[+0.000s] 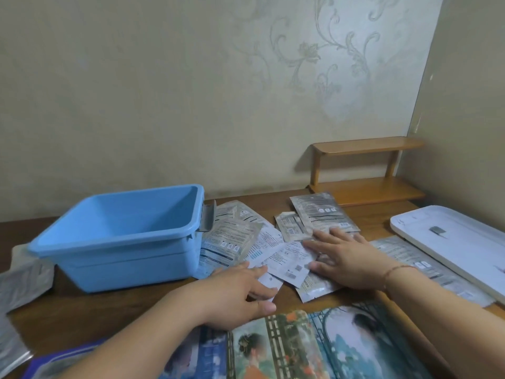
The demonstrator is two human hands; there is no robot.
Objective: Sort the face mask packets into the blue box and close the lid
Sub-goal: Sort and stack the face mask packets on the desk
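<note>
Two hands (287, 272) on packets (289, 258) | blue box (123, 242) just left.

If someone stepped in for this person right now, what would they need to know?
Left hand: fingers on a white paper packet at the near edge of the pile; whether it grips is unclear.
Right hand: laid flat, fingers straight, on the scattered silver and white face mask packets.
Blue plastic box: open and apparently empty, left of the pile.
White flat lid: lying on the table's right side.
More grey packets lie left of the box.
Done: nothing boxed yet.
Left: load all packets, then fit the lid.
</note>
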